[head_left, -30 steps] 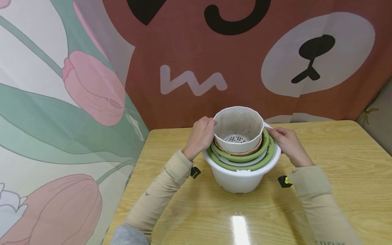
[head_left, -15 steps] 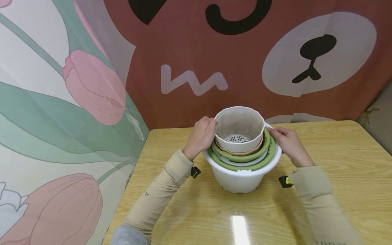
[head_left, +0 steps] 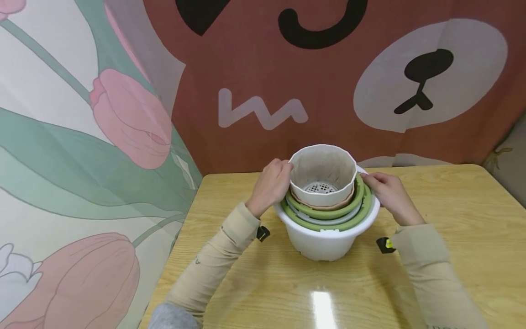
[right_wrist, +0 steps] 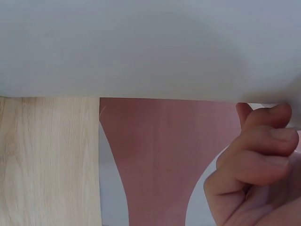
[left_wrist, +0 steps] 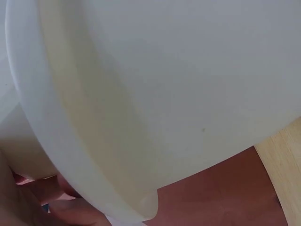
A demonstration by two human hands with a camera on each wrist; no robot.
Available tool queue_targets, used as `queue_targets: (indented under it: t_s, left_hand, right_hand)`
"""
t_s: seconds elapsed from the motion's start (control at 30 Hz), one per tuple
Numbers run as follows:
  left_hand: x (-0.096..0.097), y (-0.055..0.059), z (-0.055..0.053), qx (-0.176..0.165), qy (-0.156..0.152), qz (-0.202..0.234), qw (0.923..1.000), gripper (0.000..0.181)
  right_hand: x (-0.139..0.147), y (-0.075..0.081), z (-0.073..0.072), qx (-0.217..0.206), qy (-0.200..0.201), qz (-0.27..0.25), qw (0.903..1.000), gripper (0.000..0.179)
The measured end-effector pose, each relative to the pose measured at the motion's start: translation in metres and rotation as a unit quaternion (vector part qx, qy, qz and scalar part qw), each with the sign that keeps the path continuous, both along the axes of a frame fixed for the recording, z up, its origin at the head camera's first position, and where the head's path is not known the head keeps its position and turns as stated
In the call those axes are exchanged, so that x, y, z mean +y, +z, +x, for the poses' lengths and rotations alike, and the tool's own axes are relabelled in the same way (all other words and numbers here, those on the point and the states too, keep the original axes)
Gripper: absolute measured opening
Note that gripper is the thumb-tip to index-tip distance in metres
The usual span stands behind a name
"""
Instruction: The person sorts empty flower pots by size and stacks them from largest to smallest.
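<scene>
A stack of nested plastic flowerpots stands upright on the table. Outermost is a large white flowerpot (head_left: 322, 246); inside it sit green, grey and pinkish pots, with a small white flowerpot (head_left: 322, 198) with a perforated bottom on top. My left hand (head_left: 271, 186) holds the left side of the small pot's rim with curled fingers. On the other side my right hand (head_left: 388, 194) grips the large pot's rim, thumb on top. Its curled fingers (right_wrist: 263, 160) show beneath the white pot in the right wrist view. The large pot's rim (left_wrist: 61, 122) hides part of the left hand in the left wrist view.
The wooden table (head_left: 460, 237) reaches back to a wall hanging (head_left: 263, 82) with a brown bear print. To the left hangs a tulip-printed cloth (head_left: 82, 173). Black straps (head_left: 263, 233) show at both wrists.
</scene>
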State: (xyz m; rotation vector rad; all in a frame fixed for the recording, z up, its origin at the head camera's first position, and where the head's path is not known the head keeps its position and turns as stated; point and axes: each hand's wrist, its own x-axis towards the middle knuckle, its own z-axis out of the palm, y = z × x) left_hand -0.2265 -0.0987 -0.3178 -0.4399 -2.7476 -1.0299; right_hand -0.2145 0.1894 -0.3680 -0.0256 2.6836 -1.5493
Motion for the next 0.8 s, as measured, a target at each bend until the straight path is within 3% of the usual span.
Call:
queue_targets:
  t_s: [0.3, 0.43, 0.8]
  left_hand:
    - [-0.008, -0.006, -0.001, 0.022, -0.011, 0.020, 0.9995, 0.050]
    - [-0.016, -0.008, -0.001, 0.017, -0.012, 0.044, 0.9988, 0.049]
    - [-0.045, -0.015, 0.007, -0.021, -0.014, 0.028, 0.9993, 0.056]
  right_hand:
    - [0.003, 0.001, -0.001, 0.010, -0.004, 0.024, 0.9997, 0.065]
    - [0.005, 0.003, -0.002, 0.009, -0.001, 0.053, 0.9986, 0.065]
    - [0.011, 0.008, -0.003, 0.027, 0.010, 0.116, 0.9929, 0.060]
